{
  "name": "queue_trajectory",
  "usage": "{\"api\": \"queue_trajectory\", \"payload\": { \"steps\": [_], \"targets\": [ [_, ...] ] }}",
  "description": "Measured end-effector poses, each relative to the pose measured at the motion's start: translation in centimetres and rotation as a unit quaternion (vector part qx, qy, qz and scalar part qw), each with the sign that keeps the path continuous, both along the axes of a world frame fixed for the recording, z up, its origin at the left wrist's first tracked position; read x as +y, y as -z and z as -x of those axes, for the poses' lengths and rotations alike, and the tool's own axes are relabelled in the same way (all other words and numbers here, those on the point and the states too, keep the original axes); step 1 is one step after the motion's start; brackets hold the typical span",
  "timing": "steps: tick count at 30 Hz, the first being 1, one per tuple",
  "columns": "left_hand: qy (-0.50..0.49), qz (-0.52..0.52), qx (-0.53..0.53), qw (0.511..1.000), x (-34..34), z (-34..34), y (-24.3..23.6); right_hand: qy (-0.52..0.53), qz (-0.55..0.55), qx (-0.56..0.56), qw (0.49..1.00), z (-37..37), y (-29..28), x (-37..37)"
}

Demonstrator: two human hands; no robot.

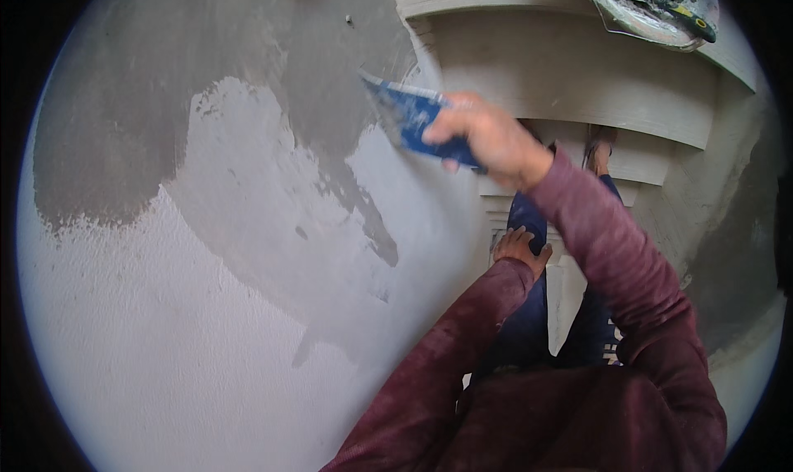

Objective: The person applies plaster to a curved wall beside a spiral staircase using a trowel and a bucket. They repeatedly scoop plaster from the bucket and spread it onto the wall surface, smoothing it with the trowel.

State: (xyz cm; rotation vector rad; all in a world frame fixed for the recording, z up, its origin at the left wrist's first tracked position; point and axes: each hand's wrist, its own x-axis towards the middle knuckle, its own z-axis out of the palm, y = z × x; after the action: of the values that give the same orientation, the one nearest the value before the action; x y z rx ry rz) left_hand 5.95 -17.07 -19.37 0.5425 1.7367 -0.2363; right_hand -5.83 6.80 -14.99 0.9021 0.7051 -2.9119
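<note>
My right hand (496, 142) is wrapped round a wide blue putty knife (410, 113), with the thumb laid over its face. White residue marks the blade, which is slightly blurred and held against or close to the wall; I cannot tell whether it touches. Wet-looking grey plaster covers the upper part of the wall (206, 356), with thinner smears running down into the white, textured surface below. My left hand (522, 247) lies on my left leg near the knee, its fingers spread and holding nothing.
Beige stairs (570, 67) with curved edges rise ahead of me and continue beneath my legs. At the upper right stands a smeared bucket (607, 1) holding a black-and-yellow-handled tool (692, 22). Another wall with a grey patch (743, 249) is on the right.
</note>
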Motion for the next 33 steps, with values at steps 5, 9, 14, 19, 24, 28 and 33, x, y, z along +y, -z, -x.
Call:
{"api": "queue_trajectory", "payload": {
  "steps": [5, 9, 14, 19, 24, 28, 33],
  "targets": [
    [-0.039, -0.09, -0.01, 0.995, 1.2, 0.1, 1.0, 0.068, -0.291, 0.139, 0.944, -2.1, -5.7, -3.2],
    [-0.06, -0.038, -0.044, 0.996, -5.8, -3.0, 6.9, 0.019, -0.141, 0.145, 0.979, -3.9, -6.5, -1.8],
    [0.006, -0.013, 0.022, 1.0, 1.0, 0.0, 0.0, 0.081, -0.139, -0.051, 0.986, -0.1, 3.9, 3.6],
    [-0.011, -0.033, 0.039, 0.999, 0.7, -0.5, -0.4, 0.076, -0.273, -0.029, 0.959, 2.8, 3.1, 5.1],
    [-0.001, -0.011, 0.021, 1.0, -0.1, -0.2, 0.3, -0.049, -0.171, 0.139, 0.974, -2.1, 0.1, 2.2],
    [0.016, -0.011, -0.053, 0.998, 1.3, 0.7, 0.1, 0.058, -0.16, 0.078, 0.982, -5.0, -0.9, -1.9],
    [0.026, -0.115, 0.056, 0.991, -2.4, -2.4, 2.3, 0.131, -0.337, -0.003, 0.932, -1.5, -0.5, -7.4]
  ]
}}
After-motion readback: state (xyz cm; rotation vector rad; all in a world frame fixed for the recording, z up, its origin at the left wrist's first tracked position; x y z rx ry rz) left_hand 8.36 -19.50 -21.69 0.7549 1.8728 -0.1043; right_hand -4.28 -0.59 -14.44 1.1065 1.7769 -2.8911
